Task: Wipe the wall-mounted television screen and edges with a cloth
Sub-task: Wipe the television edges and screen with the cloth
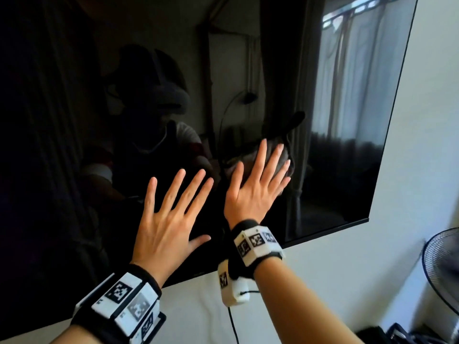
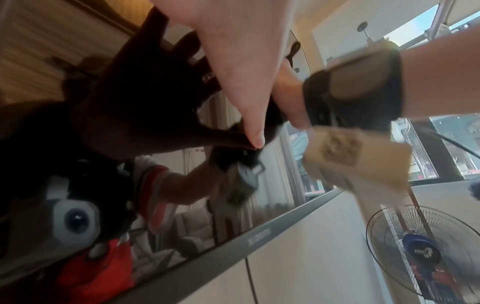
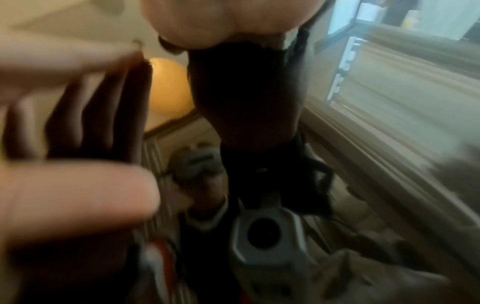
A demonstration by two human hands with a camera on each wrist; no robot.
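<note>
The wall-mounted television [image 1: 347,120] fills most of the head view, its dark screen mirroring the room and me. Its thin lower edge [image 1: 323,232] slants up to the right corner. My left hand [image 1: 178,194] lies flat on the screen with fingers spread and holds nothing. Just right of it, my right hand [image 1: 258,175] presses a grey cloth [image 1: 283,155] against the glass with straight fingers; most of the cloth is hidden under the hand. In the left wrist view my left hand's thumb [image 2: 249,102] touches the screen above the grey bezel [image 2: 259,238]. The right wrist view is blurred.
A standing fan [image 1: 442,264] is close to the screen's lower right corner, also in the left wrist view as the fan [image 2: 420,253]. White wall [image 1: 422,120] lies right of the television. A white surface [image 1: 198,306] and a black cable [image 1: 233,324] are below it.
</note>
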